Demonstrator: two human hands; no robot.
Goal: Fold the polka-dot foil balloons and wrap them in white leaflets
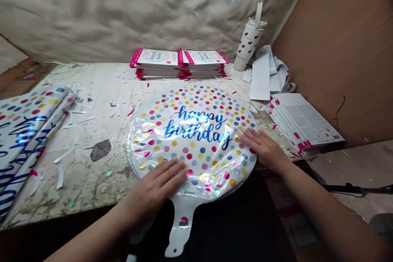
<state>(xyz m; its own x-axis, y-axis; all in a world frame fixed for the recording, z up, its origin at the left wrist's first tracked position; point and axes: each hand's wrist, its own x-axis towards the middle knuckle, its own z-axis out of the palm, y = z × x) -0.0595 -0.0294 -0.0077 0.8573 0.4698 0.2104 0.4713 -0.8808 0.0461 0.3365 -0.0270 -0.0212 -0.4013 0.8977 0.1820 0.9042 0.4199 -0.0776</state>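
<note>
A flat round foil balloon [196, 106] lies on the worn worktable [101, 90], white with coloured dots and blue "happy birthday" lettering. It seems to top a small stack of similar balloons. Its neck [181, 229] hangs over the table's front edge. My left hand [159, 184] rests flat on the balloon's lower left part, fingers stretched out. My right hand [264, 147] lies flat on its right edge, fingers extended. Neither hand holds anything.
Two stacks of pink-edged packaging cards [179, 63] sit at the back. A white tumbler with hearts [250, 43] stands back right, beside loose white papers [264, 75]. More printed cards [303, 120] lie fanned at right. Folded balloons [24, 131] lie at left. Paper scraps litter the table.
</note>
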